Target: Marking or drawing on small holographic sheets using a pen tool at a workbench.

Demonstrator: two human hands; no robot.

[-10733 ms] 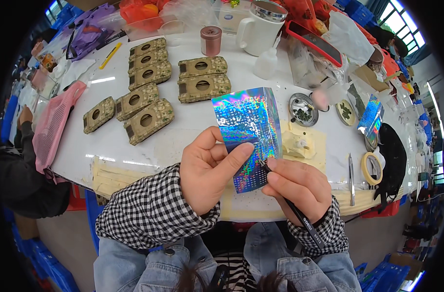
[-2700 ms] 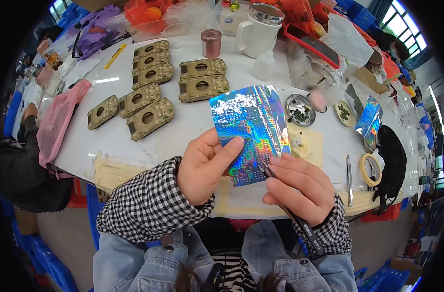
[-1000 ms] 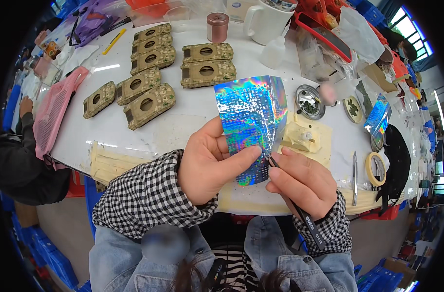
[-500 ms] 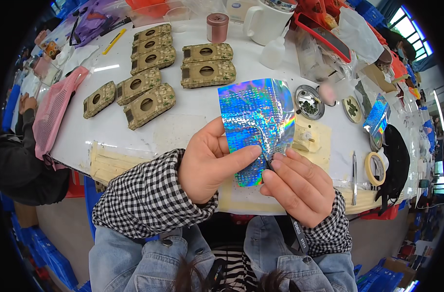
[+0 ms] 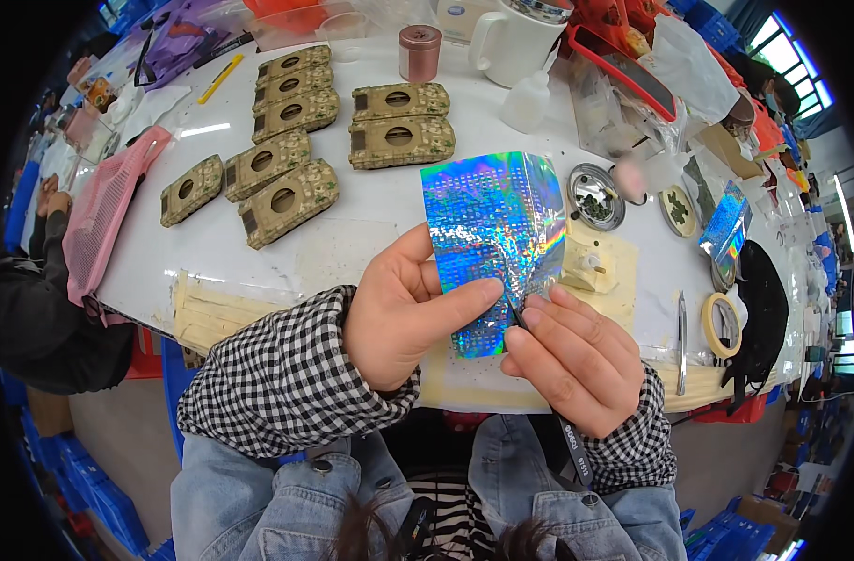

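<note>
Held up over the near edge of the table is a shiny blue holographic sheet (image 5: 478,220) covered with rows of small rectangular marks. My left hand (image 5: 408,313) grips its left side, thumb across the front and fingers behind. A pair of black tweezers (image 5: 574,449) is pinched in my right hand (image 5: 577,360), their dark tip against the lower part of the sheet beside my left thumb. Whether the tip holds anything is too small to tell. Several camouflage model tank hulls (image 5: 289,203), each with a round opening, lie beyond my left hand.
Right of the sheet are a round dish of dark green bits (image 5: 595,196), a second small dish (image 5: 678,209), metal tweezers (image 5: 682,341) and a tape roll (image 5: 722,324). A white mug (image 5: 521,47), a pink jar (image 5: 419,53) and a red-cased phone (image 5: 623,70) stand farther back.
The sheet has tilted very slightly, so its reflections have shifted. Both hands keep almost the same place and hold.
</note>
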